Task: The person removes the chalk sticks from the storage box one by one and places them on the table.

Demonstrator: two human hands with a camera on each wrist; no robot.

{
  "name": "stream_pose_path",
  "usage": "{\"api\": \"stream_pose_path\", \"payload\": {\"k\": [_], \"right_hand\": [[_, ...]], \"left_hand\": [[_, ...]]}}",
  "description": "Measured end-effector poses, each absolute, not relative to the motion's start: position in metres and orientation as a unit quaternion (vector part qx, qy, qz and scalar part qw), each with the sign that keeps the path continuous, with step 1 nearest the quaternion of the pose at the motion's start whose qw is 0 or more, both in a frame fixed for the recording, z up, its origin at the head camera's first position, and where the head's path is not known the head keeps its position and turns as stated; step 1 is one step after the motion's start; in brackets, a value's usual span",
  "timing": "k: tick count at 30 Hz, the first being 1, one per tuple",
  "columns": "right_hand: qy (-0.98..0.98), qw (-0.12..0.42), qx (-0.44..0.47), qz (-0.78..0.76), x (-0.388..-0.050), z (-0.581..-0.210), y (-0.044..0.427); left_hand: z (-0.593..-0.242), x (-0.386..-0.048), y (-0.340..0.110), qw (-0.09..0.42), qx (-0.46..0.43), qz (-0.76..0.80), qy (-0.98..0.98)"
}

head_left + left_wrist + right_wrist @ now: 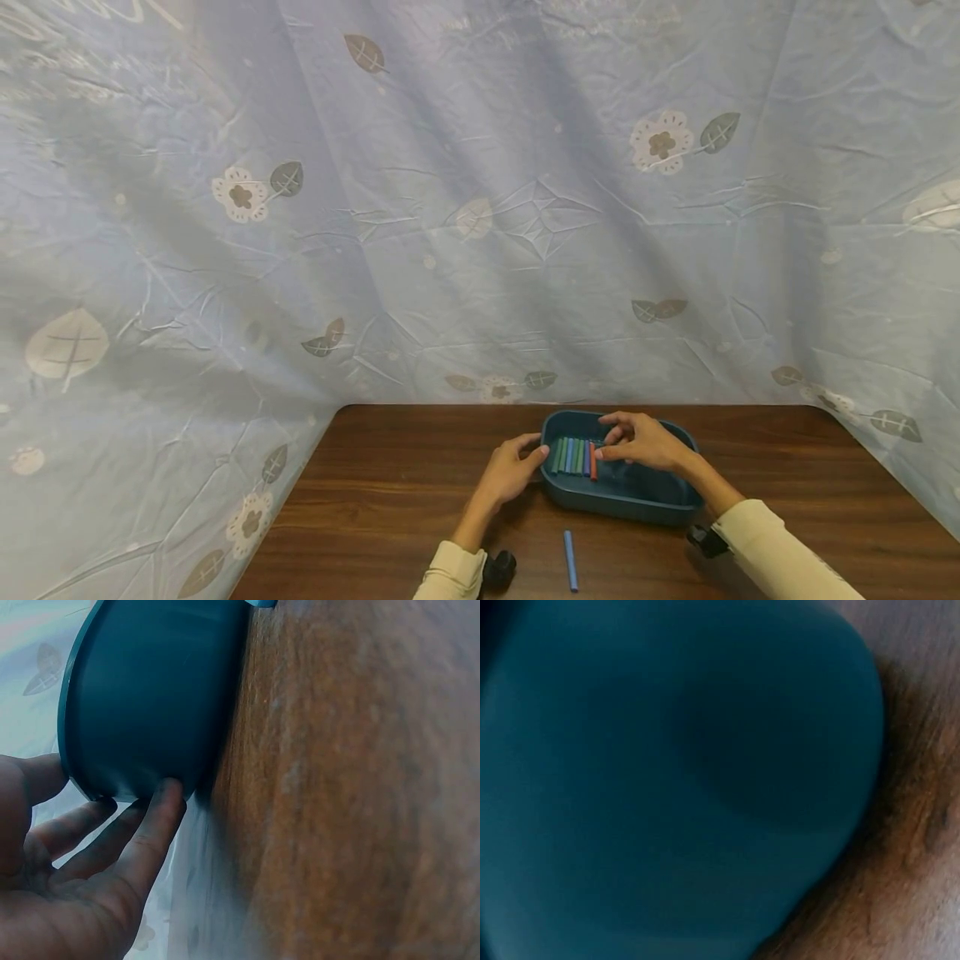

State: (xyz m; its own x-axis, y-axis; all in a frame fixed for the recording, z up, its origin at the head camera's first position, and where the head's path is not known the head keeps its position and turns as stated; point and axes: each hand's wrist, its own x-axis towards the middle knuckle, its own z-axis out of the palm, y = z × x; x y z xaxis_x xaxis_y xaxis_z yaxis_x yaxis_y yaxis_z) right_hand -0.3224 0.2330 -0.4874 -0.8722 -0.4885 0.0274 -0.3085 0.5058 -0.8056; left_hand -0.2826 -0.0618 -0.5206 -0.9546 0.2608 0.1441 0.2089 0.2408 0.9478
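Note:
A dark teal plastic tub stands on the table. Inside it, towards its left end, a row of thin coloured sticks lies side by side, green, blue and purple. The row's right end is a red stick. My left hand holds the tub's left end, its thumb at the rim and its fingertips against the outer wall. My right hand reaches into the tub with fingers spread and bent, thumb tip at the red stick. The right wrist view shows only blurred teal tub wall.
A single blue stick lies on the brown wooden table in front of the tub. A patterned pale curtain hangs behind the table and along its sides. Black wrist cameras are strapped near both sleeves.

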Motion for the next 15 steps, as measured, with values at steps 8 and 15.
{"api": "stream_pose_path", "payload": {"k": [8,15], "right_hand": [[0.861,0.114,-0.242,-0.433,-0.3292,-0.4973,0.2339],[0.864,0.134,-0.248,-0.418,-0.3285,-0.4988,0.2333]], "left_hand": [[-0.5220,-0.2831,-0.0631,0.015,0.151,0.583,0.798],[-0.5212,-0.2838,-0.0642,0.016,0.151,0.580,0.800]]}}
